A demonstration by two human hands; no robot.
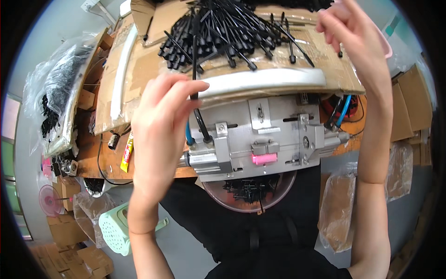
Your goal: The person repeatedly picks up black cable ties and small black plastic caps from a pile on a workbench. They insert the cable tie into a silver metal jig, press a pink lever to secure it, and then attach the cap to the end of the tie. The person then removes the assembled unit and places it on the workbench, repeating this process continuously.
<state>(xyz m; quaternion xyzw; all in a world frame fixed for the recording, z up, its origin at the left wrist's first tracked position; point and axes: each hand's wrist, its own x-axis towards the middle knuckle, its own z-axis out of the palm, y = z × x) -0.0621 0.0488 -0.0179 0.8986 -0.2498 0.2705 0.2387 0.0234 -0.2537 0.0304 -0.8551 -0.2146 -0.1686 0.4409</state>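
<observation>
My left hand (162, 116) is closed, thumb and fingers pinching a thin black rod (194, 51) that stands upright in front of the pile. Just right of it and lower sits a metal fixture (241, 121) with clamp blocks and a pink piece (264, 159) at its front. At the upper right, my right hand (355, 39) is raised, fingers loosely curled and apart, with nothing visible between them. A small black end (340, 54) shows just below those fingers; whether it is touched cannot be seen. Between the hands lies a heap of black rods with knobbed ends (218, 37).
Cardboard (153, 69) carries the heap, with a white padded strip (265, 81) along its front edge. A bowl of black parts (281, 193) sits below the fixture. Blue tubes (344, 111) and a yellow tube (127, 156) flank it. A green stool (114, 230) stands lower left.
</observation>
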